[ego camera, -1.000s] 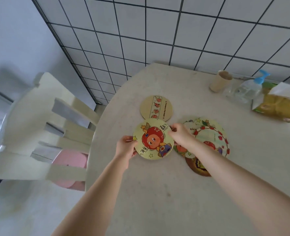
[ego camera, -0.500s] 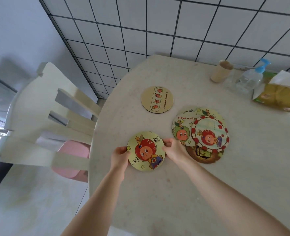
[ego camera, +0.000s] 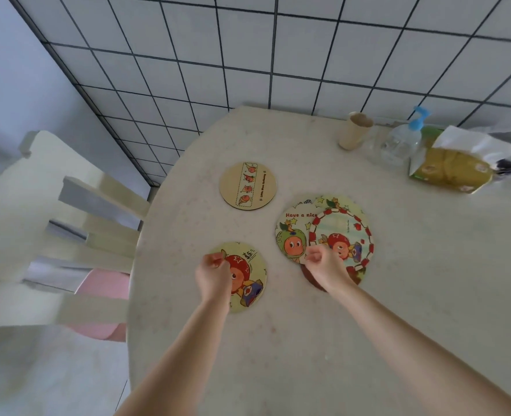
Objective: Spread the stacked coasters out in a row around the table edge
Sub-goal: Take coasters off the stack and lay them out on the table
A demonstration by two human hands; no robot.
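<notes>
Both hands hang over coasters with their fingers curled, and whether either one actually pinches an edge cannot be told. The left hand (ego camera: 213,276) sits over the left part of a yellow-green coaster (ego camera: 249,283) printed with a red-capped cartoon figure; this coaster lies flat near the table's left edge, apart from the others. The right hand (ego camera: 323,265) is over the near-left side of the remaining stack (ego camera: 338,232), fingertips bunched close to the rim of a coaster showing a green-hooded figure (ego camera: 291,238) with the words "Have a nice". On top of that one lies a coaster with a red-and-white chain border (ego camera: 361,235), shifted to the right, and a dark brown coaster (ego camera: 310,277) peeks out beneath the wrist. The coasters in this pile overlap loosely instead of sitting squarely.

Farther from the person, a tan wooden coaster (ego camera: 248,186) with a strip of four small figures lies alone, well apart from both the stack and the red-capped one.

All of this rests on a pale, speckled round table (ego camera: 308,340). At its far right side stand a paper cup (ego camera: 355,130), a clear pump bottle with a blue nozzle (ego camera: 404,139), and a yellow-green tissue pack (ego camera: 455,166) with a white sheet sticking up. A cream slatted chair (ego camera: 47,223) with a pink seat cushion (ego camera: 104,292) stands to the left of the table. Behind runs a wall of white tiles with dark grout (ego camera: 278,55).
</notes>
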